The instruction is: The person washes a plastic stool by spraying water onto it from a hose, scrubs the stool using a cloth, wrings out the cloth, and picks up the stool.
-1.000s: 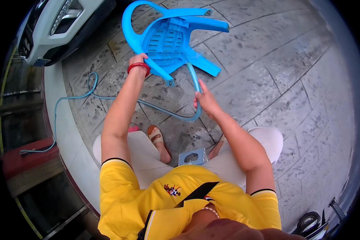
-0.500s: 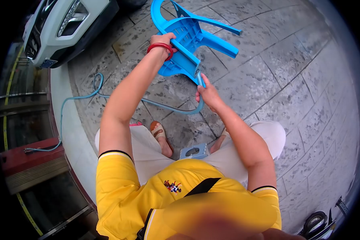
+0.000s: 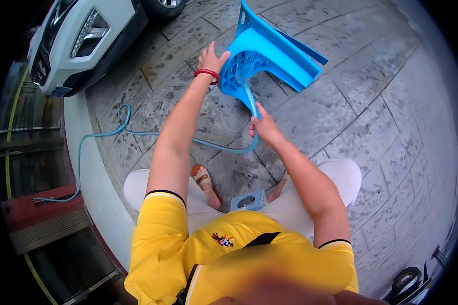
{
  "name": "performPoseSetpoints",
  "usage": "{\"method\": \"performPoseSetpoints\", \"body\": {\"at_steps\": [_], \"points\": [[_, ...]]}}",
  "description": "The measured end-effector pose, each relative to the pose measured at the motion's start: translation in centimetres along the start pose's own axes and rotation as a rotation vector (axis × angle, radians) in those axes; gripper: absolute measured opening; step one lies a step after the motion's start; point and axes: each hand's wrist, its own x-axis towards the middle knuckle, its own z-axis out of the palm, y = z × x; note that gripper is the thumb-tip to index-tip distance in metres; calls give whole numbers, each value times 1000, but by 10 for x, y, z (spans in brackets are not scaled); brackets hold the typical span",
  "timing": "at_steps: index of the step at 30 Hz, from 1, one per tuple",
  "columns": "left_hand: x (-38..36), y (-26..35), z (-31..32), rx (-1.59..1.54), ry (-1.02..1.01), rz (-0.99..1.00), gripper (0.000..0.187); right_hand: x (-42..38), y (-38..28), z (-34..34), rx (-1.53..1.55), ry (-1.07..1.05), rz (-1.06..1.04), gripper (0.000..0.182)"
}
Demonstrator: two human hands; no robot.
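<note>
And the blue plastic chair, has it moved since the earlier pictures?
Yes: the blue plastic chair has turned over to a new angle and shifted right, farther from the white car.

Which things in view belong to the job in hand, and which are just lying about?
In use:
blue chair, tilted
hose, gripped by the right hand
left hand, at the chair's edge

Just nearby:
white car
wheel, lower right
stool between the feet, possibly a seat

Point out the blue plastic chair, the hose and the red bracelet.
Blue plastic chair [image 3: 286,57]: head view, on a leg.
Hose [image 3: 242,151]: head view, on the bend below the hand.
Red bracelet [image 3: 206,71]: head view, upper edge.
</note>
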Motion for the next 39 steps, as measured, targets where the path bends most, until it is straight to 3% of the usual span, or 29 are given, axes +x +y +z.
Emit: {"method": "performPoseSetpoints", "body": {"at_steps": [1, 2, 4, 5, 6, 8, 10, 12, 13, 16, 20, 27, 39], "points": [[5, -1, 16, -364, -201, -171, 68, -1, 0, 0, -4, 23, 16, 56], [13, -1, 31, -380, -205, -161, 68, -2, 0, -1, -11, 48, 36, 56], [19, 16, 47, -652, -554, -78, 72, -4, -5, -5, -17, 81, 64, 57], [24, 27, 55, -561, -582, 38, 73, -3, -5, -7, 10, 102, 72, 57], [24, 43, 54, -570, -595, 48, 73, -2, -5, -10, 38, 121, 79, 57], [18, 76, 43, -280, -400, 166, 64, 3, -3, -15, 51, 149, 72, 57], [23, 93, 55, -250, -417, 134, 60, 6, -1, -17, 124, 200, 79, 57], [29, 110, 64, -21, -396, 54, 57, 10, 0, -19, 144, 219, 78, 58], [28, 111, 70, -42, -326, 68, 52, 11, 0, -21, 166, 237, 76, 59], [27, 115, 59, -95, -426, -66, 44, 11, -2, -24, 192, 279, 43, 58], [26, 103, 57, -15, -335, -104, 41, 6, -9, -28, 254, 301, 28, 58], [23, 97, 14, 63, -323, -113, 34, 9, 2, -22, 226, 173, 37, 58], [-17, 116, -44, 113, -544, -207, 56, 9, 28, -21, 132, 103, 83, 54]]}}
